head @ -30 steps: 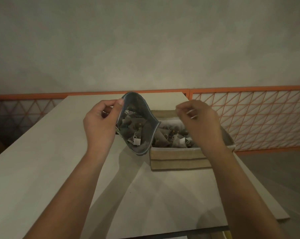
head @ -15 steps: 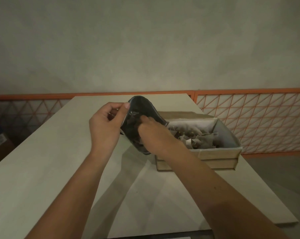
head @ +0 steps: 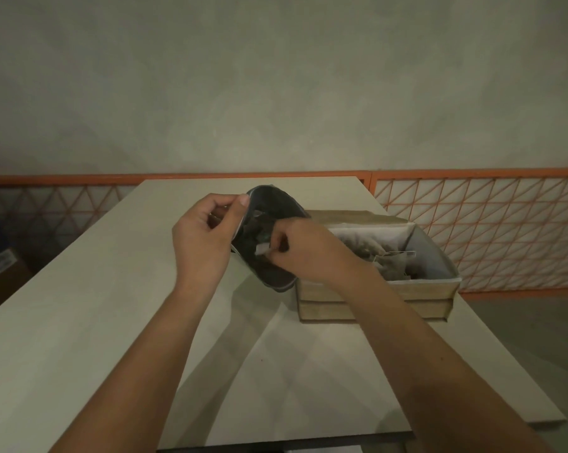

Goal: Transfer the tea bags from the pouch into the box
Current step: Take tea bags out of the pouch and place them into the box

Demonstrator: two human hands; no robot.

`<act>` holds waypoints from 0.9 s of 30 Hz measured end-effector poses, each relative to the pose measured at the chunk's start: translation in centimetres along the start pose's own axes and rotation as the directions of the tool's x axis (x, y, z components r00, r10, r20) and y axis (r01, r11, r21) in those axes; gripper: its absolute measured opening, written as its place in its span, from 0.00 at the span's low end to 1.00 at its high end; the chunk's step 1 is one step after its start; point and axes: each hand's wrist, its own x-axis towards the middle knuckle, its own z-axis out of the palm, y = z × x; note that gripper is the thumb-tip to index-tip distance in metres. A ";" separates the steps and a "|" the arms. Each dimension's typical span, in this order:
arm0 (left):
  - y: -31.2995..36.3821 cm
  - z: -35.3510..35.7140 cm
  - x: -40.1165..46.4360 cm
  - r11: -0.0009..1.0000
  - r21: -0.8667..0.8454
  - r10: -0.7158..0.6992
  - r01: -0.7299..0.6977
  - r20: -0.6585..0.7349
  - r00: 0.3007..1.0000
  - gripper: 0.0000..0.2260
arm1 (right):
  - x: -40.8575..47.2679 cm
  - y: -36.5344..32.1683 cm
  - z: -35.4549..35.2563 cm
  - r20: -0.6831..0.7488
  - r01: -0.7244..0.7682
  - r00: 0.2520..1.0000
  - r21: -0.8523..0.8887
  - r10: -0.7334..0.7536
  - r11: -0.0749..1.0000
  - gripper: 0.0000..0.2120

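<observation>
Left hand: the left hand (head: 201,246) pinched the near-left rim of the pouch (head: 277,204) between thumb and curled fingers, holding its mouth wide.
Pouch: it hung tilted between the two hands, its lower edge touching the box's left end; dark tea bags (head: 259,228) filled it.
Right hand: the right hand (head: 308,253), just right of the left, reached into the pouch mouth, fingertips closed on a pale tea-bag tag (head: 262,249).
Box: the box (head: 370,294) sat under and right of the right wrist on the table (head: 80,322), with tea bags inside.
</observation>
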 end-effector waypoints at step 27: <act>0.3 0.7 0.3 0.999 -0.026 -0.043 0.041 -0.053 0.998 0.03 | -4.3 6.8 -2.1 0.050 -0.346 0.938 0.105 0.343 0.932 0.07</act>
